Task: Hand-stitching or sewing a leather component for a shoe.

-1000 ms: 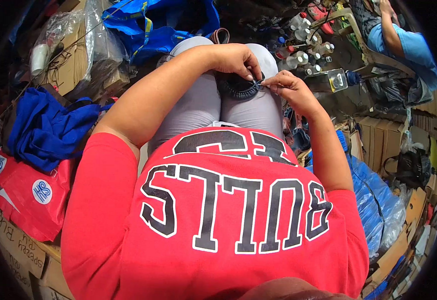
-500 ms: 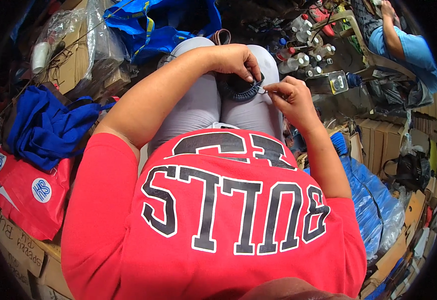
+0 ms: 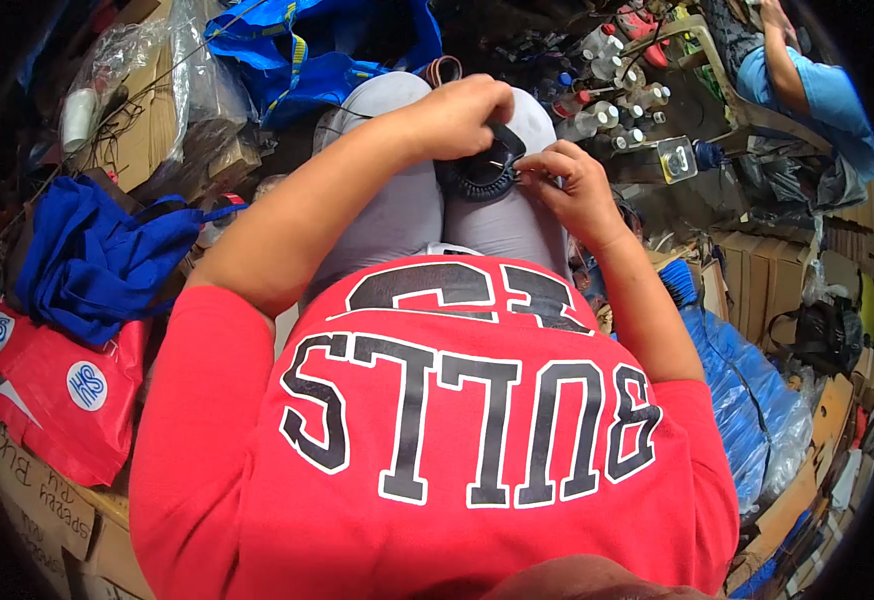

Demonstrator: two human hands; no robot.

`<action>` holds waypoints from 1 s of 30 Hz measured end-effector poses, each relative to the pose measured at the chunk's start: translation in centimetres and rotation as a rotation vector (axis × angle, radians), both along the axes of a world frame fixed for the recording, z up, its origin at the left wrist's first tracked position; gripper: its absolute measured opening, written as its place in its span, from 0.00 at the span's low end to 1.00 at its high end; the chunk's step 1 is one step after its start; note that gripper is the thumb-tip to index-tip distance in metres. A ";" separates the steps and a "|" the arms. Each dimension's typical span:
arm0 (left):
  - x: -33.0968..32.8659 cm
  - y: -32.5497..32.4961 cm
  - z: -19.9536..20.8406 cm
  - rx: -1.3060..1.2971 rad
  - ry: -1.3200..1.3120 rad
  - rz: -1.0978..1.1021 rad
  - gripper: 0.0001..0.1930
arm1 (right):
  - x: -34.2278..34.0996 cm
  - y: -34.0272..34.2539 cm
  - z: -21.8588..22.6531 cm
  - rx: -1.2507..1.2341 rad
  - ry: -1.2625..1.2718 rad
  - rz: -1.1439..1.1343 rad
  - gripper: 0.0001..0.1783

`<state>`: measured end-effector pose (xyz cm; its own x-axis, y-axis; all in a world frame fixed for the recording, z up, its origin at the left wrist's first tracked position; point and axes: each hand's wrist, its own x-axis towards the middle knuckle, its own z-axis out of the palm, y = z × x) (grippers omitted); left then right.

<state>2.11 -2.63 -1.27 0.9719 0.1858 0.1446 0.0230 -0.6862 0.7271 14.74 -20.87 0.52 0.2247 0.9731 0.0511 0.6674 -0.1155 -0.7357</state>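
On my lap, over the grey trousers (image 3: 382, 205), lies a dark shoe upper (image 3: 482, 188) with a ridged, puckered near edge and an opening in its middle. My left hand (image 3: 467, 118) is at its far side, fingers curled; what they hold, if anything, is hidden. At the right edge of the upper, my right hand (image 3: 579, 192) is closed in a pinch. A thin pale needle (image 3: 498, 163) runs from beside those fingertips across the opening.
A blue bag (image 3: 252, 60) stands beyond my knees. Several plastic bottles (image 3: 587, 123) stand ahead right, near a chair frame (image 3: 702, 45) and another person's blue sleeve (image 3: 827, 105). Blue cloth (image 3: 87, 255) and a red bag (image 3: 52, 400) lie left; blue plastic (image 3: 732, 390) and cardboard (image 3: 757, 270) right.
My left hand has lifted from the rim toward the far side, its fingers curling. My right hand has shifted slightly left, up against the upper, and the needle now crosses the opening.
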 end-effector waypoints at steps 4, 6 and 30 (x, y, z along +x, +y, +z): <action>-4.1 0.3 0.3 -0.050 -0.081 0.108 0.17 | -0.9 -1.1 0.6 0.002 -0.027 -0.034 0.13; -5.5 -0.5 0.1 -0.052 -0.109 0.249 0.21 | -1.3 -1.7 0.3 0.032 -0.177 -0.009 0.16; -5.1 -2.8 -1.1 0.082 -0.233 0.209 0.12 | 2.3 -0.4 -0.9 -0.226 0.217 0.053 0.30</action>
